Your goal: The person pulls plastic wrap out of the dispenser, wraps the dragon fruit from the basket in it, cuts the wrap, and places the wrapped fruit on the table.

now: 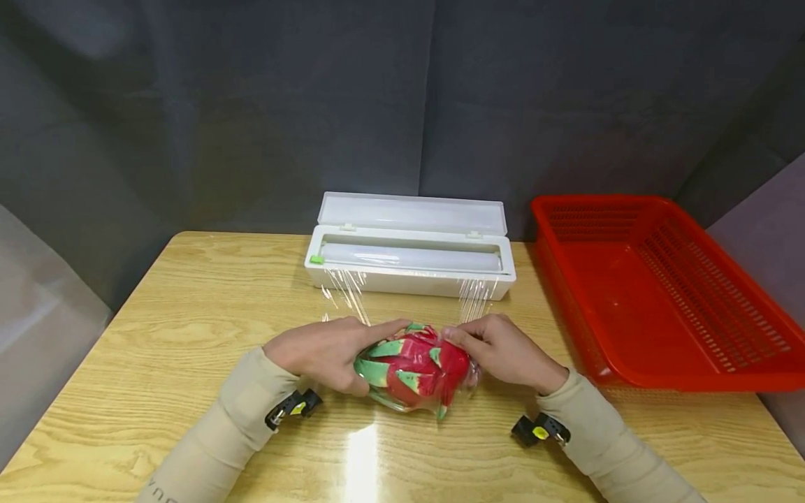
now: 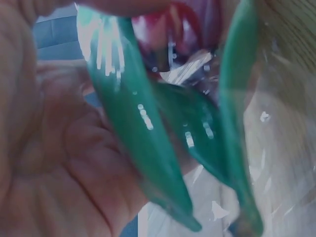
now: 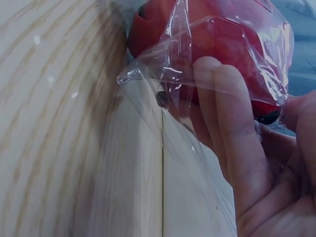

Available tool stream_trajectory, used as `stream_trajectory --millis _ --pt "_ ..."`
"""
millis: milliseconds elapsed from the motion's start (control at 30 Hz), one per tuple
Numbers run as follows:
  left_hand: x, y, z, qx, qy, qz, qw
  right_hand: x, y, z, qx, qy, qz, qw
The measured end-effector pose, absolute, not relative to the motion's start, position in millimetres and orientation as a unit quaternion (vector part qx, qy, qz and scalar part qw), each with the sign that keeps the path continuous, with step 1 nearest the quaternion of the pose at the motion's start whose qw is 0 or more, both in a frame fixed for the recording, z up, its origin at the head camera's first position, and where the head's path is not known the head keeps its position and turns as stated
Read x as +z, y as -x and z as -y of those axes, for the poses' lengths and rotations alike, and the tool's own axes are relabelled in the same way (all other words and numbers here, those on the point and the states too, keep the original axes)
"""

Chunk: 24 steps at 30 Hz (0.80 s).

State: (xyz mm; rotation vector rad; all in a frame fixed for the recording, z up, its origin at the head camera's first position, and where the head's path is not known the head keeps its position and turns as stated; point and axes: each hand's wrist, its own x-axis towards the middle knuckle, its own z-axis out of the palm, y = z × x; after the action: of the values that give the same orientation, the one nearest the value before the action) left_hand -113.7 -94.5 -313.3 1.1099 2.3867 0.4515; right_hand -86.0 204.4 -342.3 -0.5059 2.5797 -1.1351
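A red dragon fruit [image 1: 418,363] with green scales lies low over the table, wrapped in clear plastic wrap [image 1: 474,297]. My left hand [image 1: 330,353] grips its left end, thumb and fingers on either side of the green scales [image 2: 131,118]. At the other end my right hand [image 1: 506,349] pinches the film near the fruit's tip. In the right wrist view, fingers [image 3: 234,103] of that hand lie against the filmed red skin, and a loose fold of film hangs beside them. The film still runs back from the fruit to a white dispenser box [image 1: 409,283].
The dispenser's lid [image 1: 411,212] stands up, showing the film roll [image 1: 411,257] and a green slider [image 1: 317,259] at the left. A red perforated basket [image 1: 585,328] occupies the table's right side. Dark cloth [image 1: 302,105] hangs behind the wooden table [image 1: 189,307].
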Motion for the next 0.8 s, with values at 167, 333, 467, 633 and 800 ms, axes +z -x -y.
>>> stream_trajectory --millis 167,333,467,633,800 --pt "-313.8 113.5 94.4 0.162 -0.404 -0.869 0.236 -342.7 84.5 -204.7 -0.402 0.175 -0.886 0.149" --pt "-315.2 114.4 95.0 0.166 -0.410 -0.864 0.240 -343.5 83.4 -204.4 -0.402 0.179 -0.885 0.149" --pt "-316.5 115.2 95.6 0.176 -0.409 -0.861 0.246 -344.3 83.5 -204.1 -0.396 0.182 -0.888 0.144" --pt "-318.4 117.4 97.4 0.200 -0.412 -0.853 0.252 -345.0 85.5 -202.6 -0.391 0.173 -0.894 0.134" --pt "-319.4 120.1 98.1 0.205 -0.414 -0.850 0.255 -343.6 85.9 -200.2 -0.370 0.151 -0.911 0.107"
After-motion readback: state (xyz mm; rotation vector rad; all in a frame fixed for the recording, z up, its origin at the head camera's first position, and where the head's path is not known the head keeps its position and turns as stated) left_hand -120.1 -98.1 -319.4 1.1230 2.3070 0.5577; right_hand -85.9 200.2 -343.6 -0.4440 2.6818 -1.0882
